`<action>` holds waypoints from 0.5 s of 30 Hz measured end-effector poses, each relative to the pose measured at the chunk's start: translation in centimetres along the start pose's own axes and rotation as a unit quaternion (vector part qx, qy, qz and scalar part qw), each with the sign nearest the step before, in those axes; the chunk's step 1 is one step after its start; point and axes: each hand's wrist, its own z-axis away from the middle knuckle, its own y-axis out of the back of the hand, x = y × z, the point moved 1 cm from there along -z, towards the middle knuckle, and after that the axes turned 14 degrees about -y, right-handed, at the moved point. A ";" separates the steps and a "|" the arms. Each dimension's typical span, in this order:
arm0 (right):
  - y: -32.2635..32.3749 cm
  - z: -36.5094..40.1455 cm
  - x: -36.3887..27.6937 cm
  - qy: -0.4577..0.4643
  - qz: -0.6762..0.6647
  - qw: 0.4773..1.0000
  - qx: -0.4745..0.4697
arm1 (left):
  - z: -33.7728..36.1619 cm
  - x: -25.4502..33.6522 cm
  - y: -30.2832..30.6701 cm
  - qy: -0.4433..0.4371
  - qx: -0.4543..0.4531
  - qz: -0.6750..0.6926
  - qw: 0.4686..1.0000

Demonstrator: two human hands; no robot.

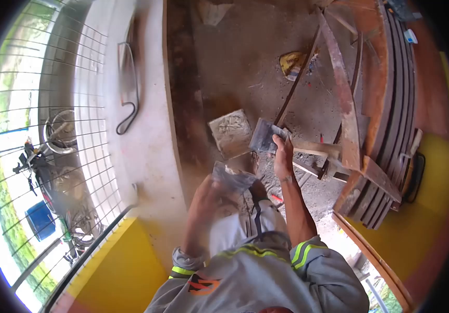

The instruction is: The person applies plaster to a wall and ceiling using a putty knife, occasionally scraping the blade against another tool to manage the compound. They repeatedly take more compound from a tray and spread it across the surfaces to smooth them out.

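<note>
My right hand (283,151) is closed on a dark grey, flat rectangular plate (264,135), thumb pressed on its face. Its exact kind I cannot make out. Lower and to the left, my left hand (206,192) is blurred, its fingers closed on the edge of a grey, shiny, film-like sheet (233,177). The sheet is in front of my light trousers (224,229). Just beyond the two hands, a square, plaster-smeared board (231,133) lies on the floor.
Long boards (386,104) are stacked on the right, with loose planks (339,78) leaning nearby. A yellow torn bag (290,65) lies on the dusty floor. On the left, a white ledge (149,94) carries a bent metal rod (134,99); beyond the wire grille stands a motorcycle (52,177).
</note>
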 end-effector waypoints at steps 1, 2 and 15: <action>0.4 -3.4 3.7 -0.014 -0.018 1.000 0.000 | -2.1 -3.5 1.8 -0.020 0.014 -0.021 0.999; 0.8 -6.4 7.4 -0.031 -0.036 0.999 0.002 | -3.7 -8.6 4.4 -0.035 0.029 -0.044 0.998; 5.4 -41.1 50.9 -0.164 0.122 0.972 -0.118 | -25.3 -65.7 30.2 -0.029 0.334 0.069 0.940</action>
